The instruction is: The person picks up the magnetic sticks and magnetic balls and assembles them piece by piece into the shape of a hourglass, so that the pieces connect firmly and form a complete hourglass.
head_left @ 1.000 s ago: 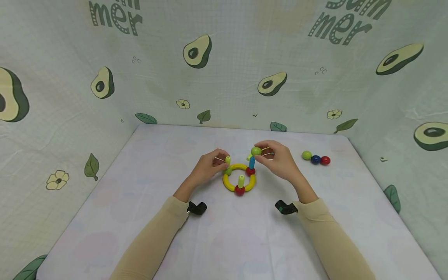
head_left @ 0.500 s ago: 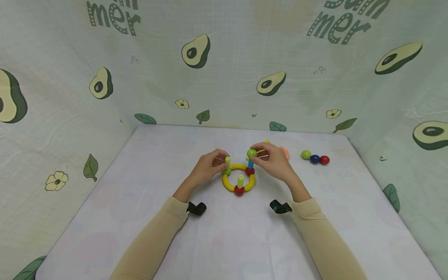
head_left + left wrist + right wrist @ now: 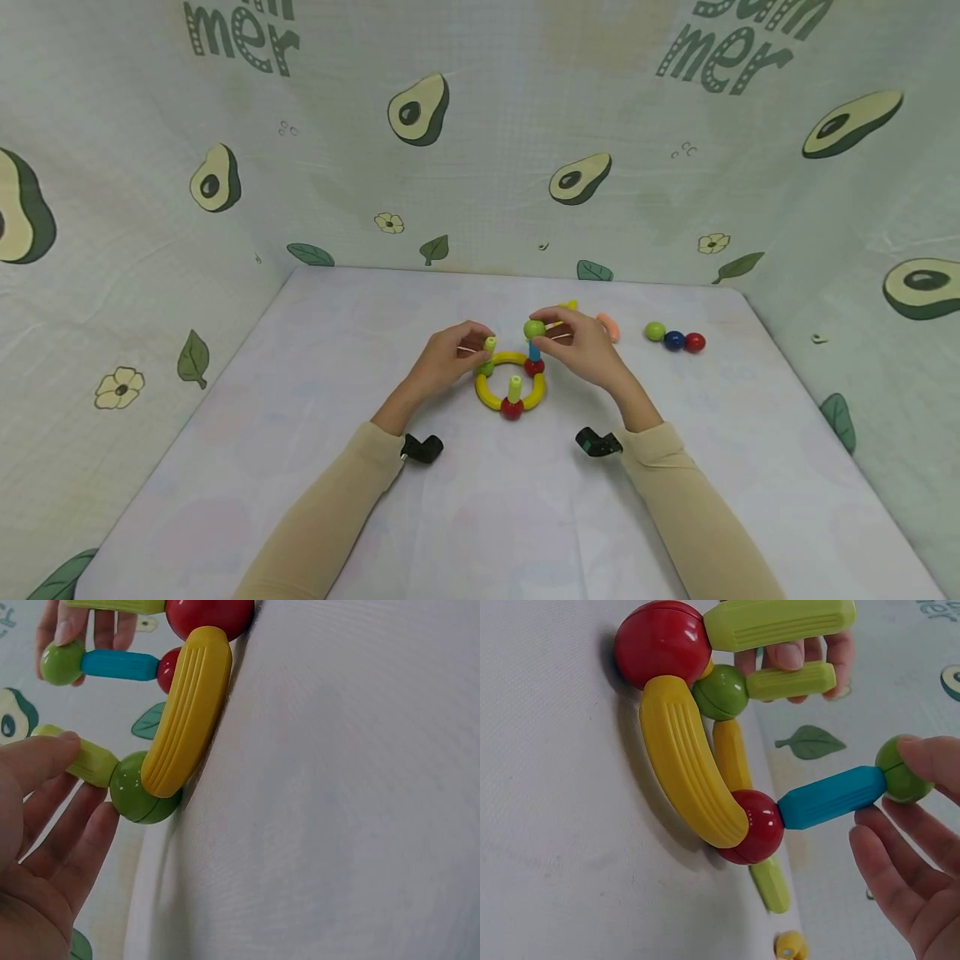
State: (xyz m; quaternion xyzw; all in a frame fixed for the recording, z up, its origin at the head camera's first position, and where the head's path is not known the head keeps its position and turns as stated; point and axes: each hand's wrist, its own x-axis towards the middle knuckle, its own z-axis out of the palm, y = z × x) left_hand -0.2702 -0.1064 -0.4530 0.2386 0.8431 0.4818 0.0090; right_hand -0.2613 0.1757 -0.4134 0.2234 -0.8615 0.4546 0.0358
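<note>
On the table lies a ring of curved yellow pieces (image 3: 686, 761) joined by balls, with short rods standing up from it. My left hand (image 3: 442, 362) pinches a light green rod (image 3: 94, 763) that rises from a green ball (image 3: 135, 791) on the ring's left side. Across the ring, a blue rod (image 3: 832, 799) stands on a red ball (image 3: 759, 825). My right hand (image 3: 585, 346) grips another green ball (image 3: 901, 771) at the blue rod's top end, where the two touch. Nearest me, a light green rod (image 3: 515, 388) stands on a red ball (image 3: 512, 408).
Green (image 3: 655, 332), blue (image 3: 674, 340) and red (image 3: 695, 342) balls sit in a row at the right. Behind my right hand are an orange piece (image 3: 609, 327) and a yellow piece (image 3: 572, 305), partly hidden. A loose light green rod (image 3: 770, 885) lies beyond the ring.
My right hand has moved left and slightly down, bringing the green ball onto the blue rod's top. The orange piece has come into view behind it. My left hand stays nearly still.
</note>
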